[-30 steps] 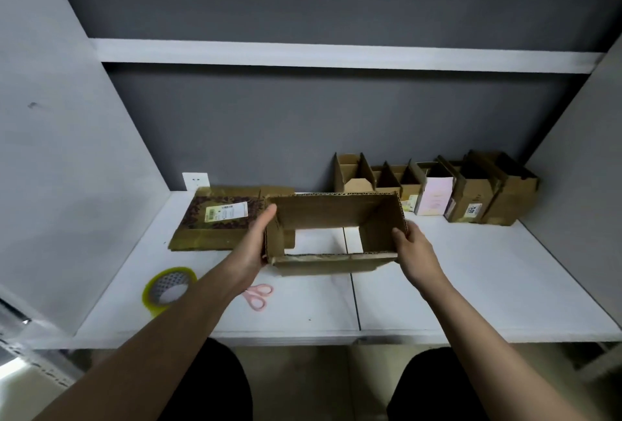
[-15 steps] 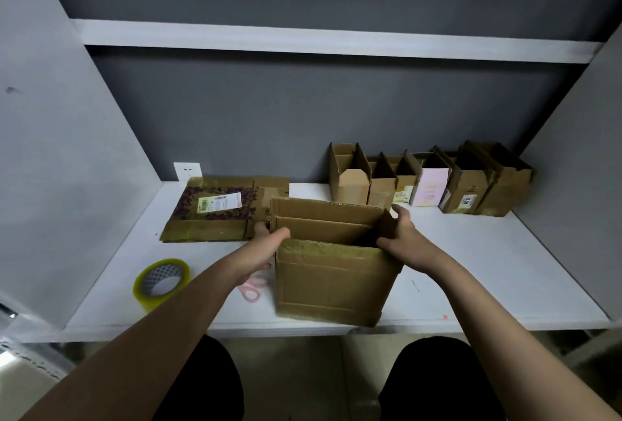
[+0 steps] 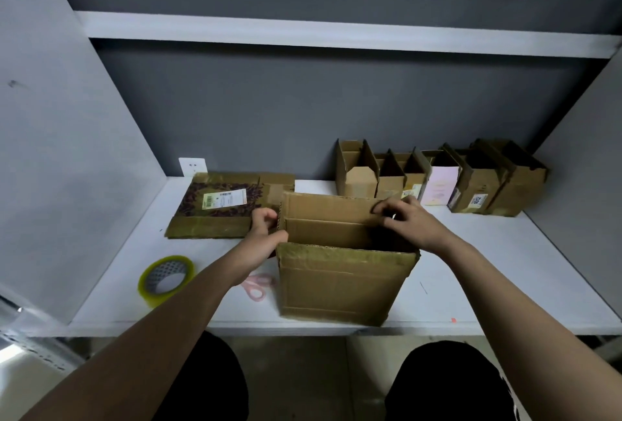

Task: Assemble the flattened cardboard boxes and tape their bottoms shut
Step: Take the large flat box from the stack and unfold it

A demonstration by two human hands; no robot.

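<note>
1. Box [image 3: 340,281] stood upright on the desk [image 3: 488,269] at its near edge, centre of view, open end up. Far flap stood up; an inner flap lay folded across the opening.
2. Left hand [image 3: 261,239] was at the box's left top corner, fingers curled against the wall edge, thumb on the near side. Grip looked clamped on the box, but the contact sat partly behind the cardboard.
3. Right hand [image 3: 409,223] was at the right end of the far flap, fingers curled over its top edge, pinching it. Fingertips partly hidden behind the flap.
4. Box bottom was not visible, so I couldn't tell whether it was taped.
5. Flat box [image 3: 222,207] with a white label lay back left on the desk; its right end was hidden behind the left hand and the box.
6. Tape roll [image 3: 166,279] lay front left, apart from the box.
7. Pink scissors [image 3: 257,286] lay between tape roll and box; only the handles showed, the rest was under the left forearm.
8. Row of boxes [image 3: 437,178] stood along the back wall at right, flaps up. Label text was too small to read, apart from one number tag.
9. Wall socket [image 3: 192,166] was behind the flat box, lower edge cut off by it.
</note>
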